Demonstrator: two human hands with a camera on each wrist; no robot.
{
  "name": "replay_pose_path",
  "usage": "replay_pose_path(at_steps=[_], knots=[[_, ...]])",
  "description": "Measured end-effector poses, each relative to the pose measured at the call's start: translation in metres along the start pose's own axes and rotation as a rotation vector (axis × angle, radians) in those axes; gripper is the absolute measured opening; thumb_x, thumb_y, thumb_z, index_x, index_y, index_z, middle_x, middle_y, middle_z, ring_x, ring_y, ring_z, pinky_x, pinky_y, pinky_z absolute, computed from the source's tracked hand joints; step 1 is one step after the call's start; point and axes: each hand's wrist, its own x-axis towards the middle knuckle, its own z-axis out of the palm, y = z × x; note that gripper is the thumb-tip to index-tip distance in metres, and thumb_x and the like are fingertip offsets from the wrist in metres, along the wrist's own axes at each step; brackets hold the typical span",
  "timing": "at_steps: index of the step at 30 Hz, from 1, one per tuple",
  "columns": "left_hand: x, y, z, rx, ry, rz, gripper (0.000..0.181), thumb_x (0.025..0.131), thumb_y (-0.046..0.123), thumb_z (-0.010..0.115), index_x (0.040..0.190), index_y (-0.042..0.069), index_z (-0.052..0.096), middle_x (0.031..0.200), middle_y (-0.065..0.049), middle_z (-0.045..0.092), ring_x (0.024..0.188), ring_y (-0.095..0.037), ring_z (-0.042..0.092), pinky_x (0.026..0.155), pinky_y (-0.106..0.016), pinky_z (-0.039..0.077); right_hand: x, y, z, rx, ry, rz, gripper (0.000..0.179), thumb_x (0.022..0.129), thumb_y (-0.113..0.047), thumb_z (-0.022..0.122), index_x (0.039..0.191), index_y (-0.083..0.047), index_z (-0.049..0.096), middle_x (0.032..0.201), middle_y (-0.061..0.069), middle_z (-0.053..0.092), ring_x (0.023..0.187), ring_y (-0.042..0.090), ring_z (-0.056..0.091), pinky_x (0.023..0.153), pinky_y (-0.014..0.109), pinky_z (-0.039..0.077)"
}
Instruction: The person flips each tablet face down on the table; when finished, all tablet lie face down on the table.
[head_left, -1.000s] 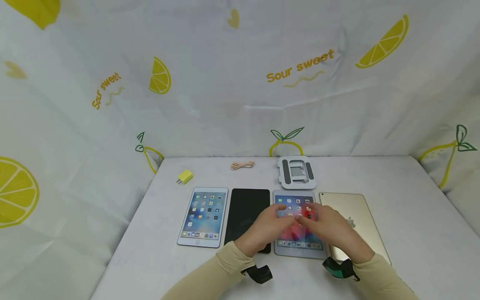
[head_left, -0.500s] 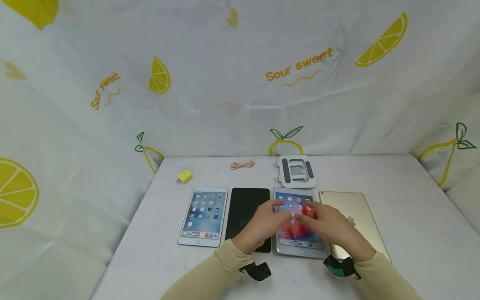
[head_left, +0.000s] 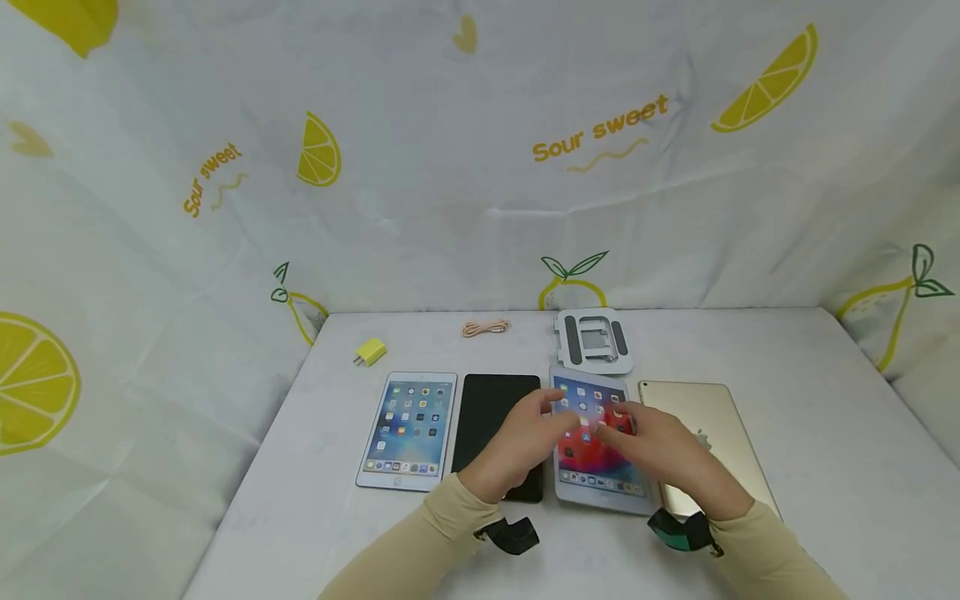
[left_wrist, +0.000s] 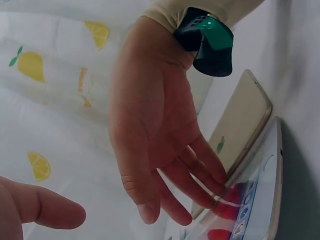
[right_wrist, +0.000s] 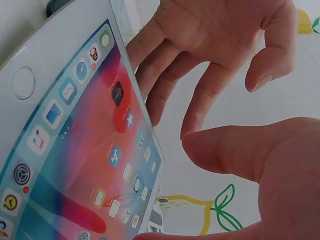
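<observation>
Both hands hold a white-framed tablet (head_left: 600, 498) by its two long sides, its lit screen showing app icons on red and blue. Its far end is tipped up off the table in the head view. Fingers of the left hand (head_left: 517, 437) go behind the left edge, as the right wrist view shows, with that thumb clear of the glass. The right hand (head_left: 667, 446) has its fingers along the opposite edge, thumb over the screen. Left of it lies a black tablet (head_left: 491, 417); to the right, a gold tablet (head_left: 712, 417) rests back side up, partly under the right forearm.
Another lit white tablet (head_left: 405, 429) lies farthest left. Along the back are a yellow charger plug (head_left: 372, 352), a coiled pinkish cable (head_left: 486, 328) and a folded silver stand (head_left: 572, 342). A lemon-print cloth (head_left: 450, 225) rises behind the table.
The held tablet has turned slightly and its far end has risen toward the stand, both hands keeping to its sides. The left hand has shifted slightly left and away from the body.
</observation>
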Motion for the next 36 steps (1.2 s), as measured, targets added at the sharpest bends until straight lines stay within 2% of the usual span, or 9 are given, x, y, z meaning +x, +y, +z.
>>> replay_pose_path(at_steps=[8, 14, 26, 36], knots=[[0.0, 0.004, -0.008, 0.004, 0.025, 0.014, 0.066, 0.098, 0.031, 0.066, 0.158, 0.008, 0.051, 0.163, -0.018, 0.05, 0.143, -0.036, 0.051, 0.116, -0.064, 0.05, -0.002, -0.003, 0.0, 0.044, -0.004, -0.011, 0.074, 0.103, -0.049, 0.065, 0.151, 0.007, 0.055, 0.141, 0.035, 0.064, 0.124, 0.052, 0.065, 0.094, 0.063, 0.062], [-0.002, 0.007, -0.012, 0.007, 0.012, 0.019, 0.067, 0.099, 0.033, 0.065, 0.159, 0.006, 0.05, 0.162, -0.017, 0.052, 0.141, -0.035, 0.054, 0.115, -0.06, 0.053, -0.002, -0.003, 0.002, 0.07, -0.008, -0.034, 0.074, 0.104, -0.05, 0.064, 0.152, 0.006, 0.055, 0.144, 0.034, 0.063, 0.13, 0.053, 0.063, 0.099, 0.065, 0.06], [-0.003, 0.01, -0.018, -0.048, -0.024, 0.051, 0.067, 0.101, 0.03, 0.064, 0.161, 0.003, 0.048, 0.161, -0.016, 0.054, 0.135, -0.03, 0.059, 0.111, -0.053, 0.057, -0.002, -0.005, 0.005, 0.118, -0.01, -0.033, 0.071, 0.105, -0.05, 0.064, 0.152, 0.002, 0.055, 0.146, 0.031, 0.063, 0.129, 0.05, 0.065, 0.097, 0.061, 0.062], [-0.006, 0.013, -0.02, -0.048, -0.021, 0.069, 0.064, 0.102, 0.031, 0.064, 0.16, 0.006, 0.051, 0.159, -0.014, 0.054, 0.135, -0.029, 0.057, 0.112, -0.053, 0.057, -0.002, -0.007, 0.006, 0.135, -0.017, -0.02, 0.079, 0.104, -0.06, 0.062, 0.154, 0.001, 0.054, 0.147, 0.03, 0.063, 0.13, 0.05, 0.064, 0.094, 0.058, 0.064]])
